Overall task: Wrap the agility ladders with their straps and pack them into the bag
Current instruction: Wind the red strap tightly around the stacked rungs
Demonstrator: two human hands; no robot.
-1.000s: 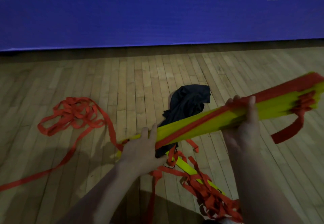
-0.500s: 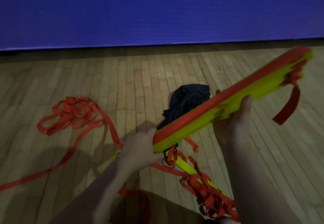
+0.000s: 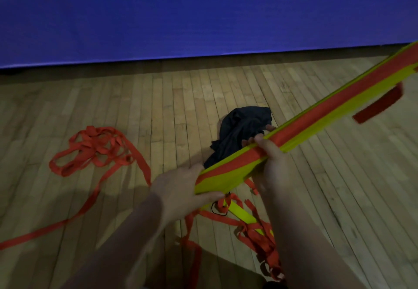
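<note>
Rung bundle [image 3: 316, 127] is held off the floor [image 3: 158, 107], tilted up and away to the right. Left hand [image 3: 178, 189]: fingers [image 3: 210, 196] curled round the near end. Right hand [image 3: 271, 157]: wrapped over the top edge just beyond the left fingers, clamped on the stack. Red strap [image 3: 339, 97] runs lengthwise along the bundle, and its loose strap tail [image 3: 380, 105] dangles well past the right fingers.

Judgement: the flat slats look light, stiff and smooth, so liable to fan or slide; the strap is limp and snags. Best hold is across the whole stack near mid-length, pressing the faces together.

Bag [image 3: 244, 125] lies on the floor just behind the right fingers.
</note>
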